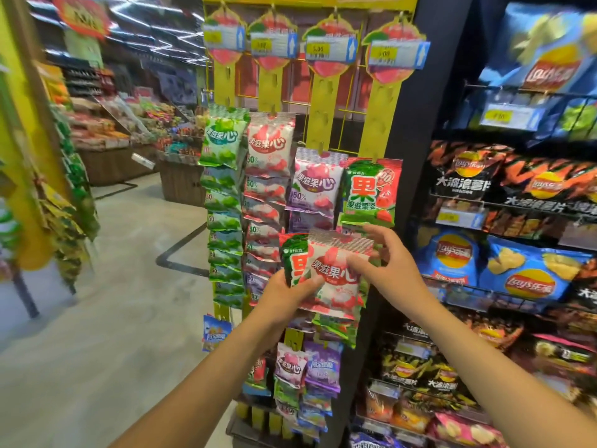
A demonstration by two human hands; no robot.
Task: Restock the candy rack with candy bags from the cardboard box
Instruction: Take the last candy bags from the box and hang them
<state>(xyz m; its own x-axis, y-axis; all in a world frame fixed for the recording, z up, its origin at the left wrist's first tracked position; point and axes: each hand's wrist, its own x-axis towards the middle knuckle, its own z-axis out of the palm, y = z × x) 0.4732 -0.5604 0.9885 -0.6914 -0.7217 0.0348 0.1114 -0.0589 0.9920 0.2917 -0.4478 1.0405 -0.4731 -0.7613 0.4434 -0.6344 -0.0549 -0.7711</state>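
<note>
Hanging is the step in hand. The left hand grips a small stack of candy bags at its seven-o'clock corner, thumb across the front. A white-and-pink bag is foremost, with a green watermelon bag tucked behind at ten o'clock. The right hand, fingers curled, appears to pinch the front bag's two-o'clock edge, though blur leaves that unsure. The stack is just before the candy rack, whose yellow strips look flat and stiff. The bags are glossy, crinkly film pillows with ribbed top seals. Next, the front bag likely needs peeling off alone and lifting to bare strip at twelve o'clock. No cardboard box shows.
</note>
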